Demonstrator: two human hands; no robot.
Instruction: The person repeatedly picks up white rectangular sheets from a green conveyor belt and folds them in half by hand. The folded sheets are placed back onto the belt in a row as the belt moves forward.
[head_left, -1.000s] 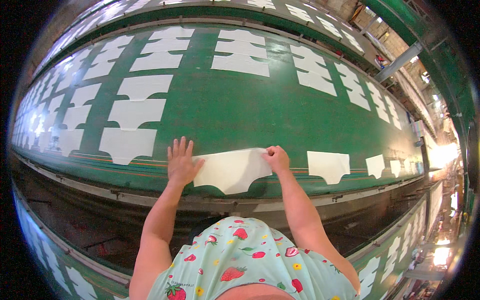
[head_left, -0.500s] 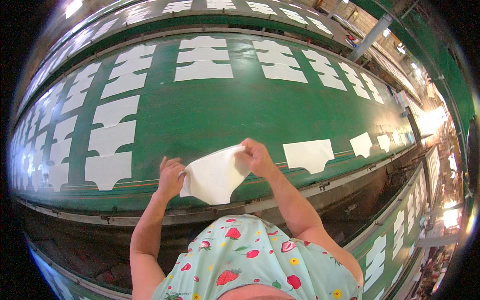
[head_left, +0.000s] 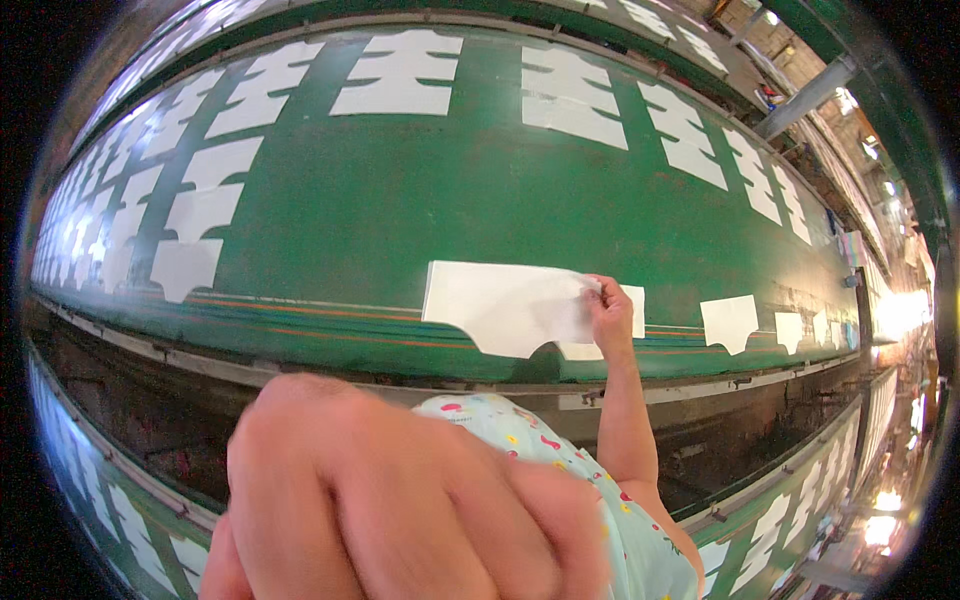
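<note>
- A person's right hand (head_left: 610, 312), right of centre in the frame, pinches the upper right corner of a white cut cloth piece (head_left: 505, 305) with fingers closed narrow on its edge.
- The held piece hangs flat above the near edge of a long green table (head_left: 400, 210), stretching leftward from the hand toward the middle of the picture, its lower edge showing a curved notch.
- Directly behind the right hand, a second white piece (head_left: 628, 300) lies on the table, partly hidden by the held one.
- The left hand (head_left: 400, 490) fills the lower centre of the frame, very close to the camera and blurred; it appears loosely curled with knuckles up, and whether it holds anything cannot be told.
- A light patterned garment (head_left: 560, 450) with small coloured prints shows between the two arms at lower centre-right.
- Rows of matching white pieces (head_left: 200, 210) run along the table at upper left, with more rows (head_left: 570, 95) across the upper centre and upper right.
- Single white pieces (head_left: 730, 320) sit along the near edge at right, shrinking toward the bright far end.
- A dark gap and a lower green table (head_left: 100, 480) carrying more white shapes curve along the bottom left and bottom right of the frame.
- Metal beams (head_left: 810, 95) cross the upper right corner.
</note>
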